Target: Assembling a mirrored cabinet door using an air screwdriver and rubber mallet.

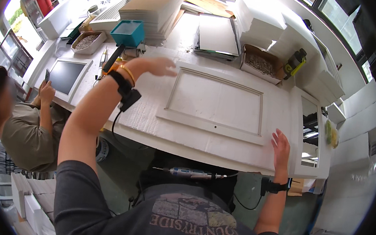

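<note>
A white framed panel (215, 103), like a cabinet door, lies flat on the white worktable in front of me. My left hand (160, 66) reaches across to its far left corner, fingers stretched out and slightly blurred. Whether it touches the frame I cannot tell. Beside the near right corner is my right hand (281, 144), fingers apart and holding nothing. An electric screwdriver (192, 174) with a cable rests crosswise in front of my body, below the table's near edge.
Along the back stand a teal bin (128, 33), stacked boards (154, 11) and a cardboard box of small parts (260, 63). A dark bottle (294, 64) stands beside it. Another framed piece (309, 131) lies right. At left, a person (28, 122) holds a phone (47, 75).
</note>
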Available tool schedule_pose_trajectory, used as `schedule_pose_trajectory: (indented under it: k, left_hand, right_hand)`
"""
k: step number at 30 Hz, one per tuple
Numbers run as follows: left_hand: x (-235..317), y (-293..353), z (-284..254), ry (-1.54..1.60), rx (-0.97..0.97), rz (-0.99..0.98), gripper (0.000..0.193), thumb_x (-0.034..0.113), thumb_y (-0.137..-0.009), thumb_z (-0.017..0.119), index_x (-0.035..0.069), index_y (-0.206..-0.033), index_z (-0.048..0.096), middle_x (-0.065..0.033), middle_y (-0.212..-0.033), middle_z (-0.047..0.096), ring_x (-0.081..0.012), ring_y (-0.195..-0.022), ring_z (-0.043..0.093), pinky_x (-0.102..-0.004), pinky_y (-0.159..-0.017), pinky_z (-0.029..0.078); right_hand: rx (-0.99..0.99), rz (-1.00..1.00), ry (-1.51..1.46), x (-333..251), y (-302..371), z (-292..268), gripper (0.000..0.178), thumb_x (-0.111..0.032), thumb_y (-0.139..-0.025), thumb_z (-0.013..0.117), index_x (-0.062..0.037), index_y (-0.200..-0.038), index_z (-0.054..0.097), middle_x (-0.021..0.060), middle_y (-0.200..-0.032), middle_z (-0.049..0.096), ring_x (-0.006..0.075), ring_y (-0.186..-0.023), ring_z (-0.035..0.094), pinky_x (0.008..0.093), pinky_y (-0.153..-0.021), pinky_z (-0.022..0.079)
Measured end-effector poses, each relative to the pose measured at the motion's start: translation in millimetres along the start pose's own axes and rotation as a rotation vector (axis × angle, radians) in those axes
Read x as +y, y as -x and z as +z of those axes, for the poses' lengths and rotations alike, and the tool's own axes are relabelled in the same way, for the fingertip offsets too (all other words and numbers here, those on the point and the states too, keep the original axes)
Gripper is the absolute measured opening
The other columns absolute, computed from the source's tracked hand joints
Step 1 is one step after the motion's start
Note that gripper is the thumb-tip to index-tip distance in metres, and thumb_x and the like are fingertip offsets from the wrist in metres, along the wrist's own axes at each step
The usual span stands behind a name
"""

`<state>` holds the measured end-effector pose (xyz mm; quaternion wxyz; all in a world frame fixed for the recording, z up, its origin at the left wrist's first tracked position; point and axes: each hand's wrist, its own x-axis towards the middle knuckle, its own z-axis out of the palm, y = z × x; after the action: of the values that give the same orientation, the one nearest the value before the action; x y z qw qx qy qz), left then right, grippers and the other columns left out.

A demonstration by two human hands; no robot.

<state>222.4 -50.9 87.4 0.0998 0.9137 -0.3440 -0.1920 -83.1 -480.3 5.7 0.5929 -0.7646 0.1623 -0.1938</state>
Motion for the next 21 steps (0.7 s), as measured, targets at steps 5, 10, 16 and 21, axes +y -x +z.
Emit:
schedule_pose_trajectory:
  k: [5, 10, 16, 21]
  left_hand:
    - [7.2, -89.6, -26.7, -0.014, 0.115, 0.082, 0.057, 0.041, -0.084, 0.056, 0.002, -0.125, 0.047, -0.0178, -0.126, 0.049, -0.0306, -0.117, 0.046, -0.0358, -0.098, 0.035]
    - [30.1, -174.0, -9.2, -0.021, 0.325, -0.109, 0.066, 0.051, -0.086, 0.047, 0.004, -0.132, 0.039, -0.0158, -0.136, 0.039, -0.0292, -0.127, 0.035, -0.0369, -0.105, 0.029]
    - [45.9, -216.9, 0.4, 0.005, 0.392, -0.254, 0.075, 0.064, -0.085, 0.035, 0.010, -0.138, 0.030, -0.0118, -0.145, 0.024, -0.0257, -0.136, 0.017, -0.0517, -0.107, 0.017]
    - [40.3, -226.6, 1.7, -0.070, 0.403, -0.259, 0.076, 0.065, -0.083, 0.039, 0.012, -0.137, 0.033, -0.0116, -0.144, 0.028, -0.0257, -0.134, 0.022, -0.0453, -0.107, 0.022]
  right_hand:
    - [-0.042, 0.076, -0.328, -87.1, 7.2, -11.5, 0.034, -0.026, -0.094, 0.045, 0.0028, -0.110, 0.055, 0.0129, -0.080, 0.066, 0.0220, -0.078, 0.063, 0.0340, -0.083, 0.047]
    - [-0.222, 0.108, -0.395, -148.0, -3.0, 21.1, 0.033, -0.024, -0.094, 0.045, 0.0032, -0.109, 0.054, 0.0130, -0.078, 0.065, 0.0216, -0.074, 0.063, 0.0333, -0.076, 0.049]
    - [-0.351, 0.276, -0.238, -151.3, -77.3, 96.8, 0.030, -0.024, -0.093, 0.046, 0.0020, -0.106, 0.055, 0.0101, -0.083, 0.062, 0.0197, -0.081, 0.061, 0.0321, -0.075, 0.051]
    - [-0.397, 0.358, -0.313, -103.9, -163.6, 157.5, 0.032, -0.025, -0.091, 0.050, 0.0007, -0.111, 0.051, 0.0095, -0.102, 0.054, 0.0184, -0.098, 0.053, 0.0337, -0.082, 0.049]
